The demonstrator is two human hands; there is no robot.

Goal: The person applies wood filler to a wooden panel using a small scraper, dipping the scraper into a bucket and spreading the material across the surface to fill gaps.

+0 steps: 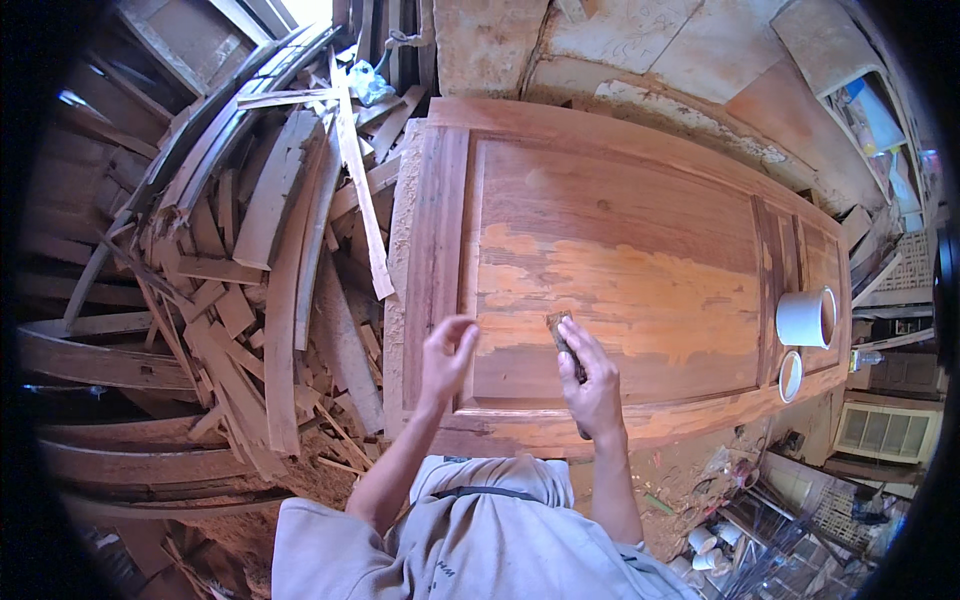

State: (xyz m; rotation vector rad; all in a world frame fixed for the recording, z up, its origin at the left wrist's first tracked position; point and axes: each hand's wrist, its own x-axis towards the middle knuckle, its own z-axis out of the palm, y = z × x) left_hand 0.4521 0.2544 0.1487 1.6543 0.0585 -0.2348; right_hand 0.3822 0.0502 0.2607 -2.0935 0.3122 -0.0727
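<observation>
A reddish-brown panelled wooden door (620, 180) lies flat before me. Light orange filler (620, 290) is smeared in streaks across its large panel. My right hand (594, 388) grips a putty knife (560, 322) over the panel's near side; its blade is coated brown, and the dark handle partly shows below my palm. Whether the blade touches the wood I cannot tell. My left hand (449, 358) hovers by the door's left frame, fingers loosely bent, thumb apart, holding nothing. Toward the right end, a white tub (797, 320) sits beside a small round lid or dish (790, 376).
Offcuts and long boards (290, 200) are heaped left of the door. Beyond the far edge are pale panels (620, 45). Several white containers (703, 541) and clutter lie on the floor at the lower right. A slatted pale frame (882, 430) stands at the far right.
</observation>
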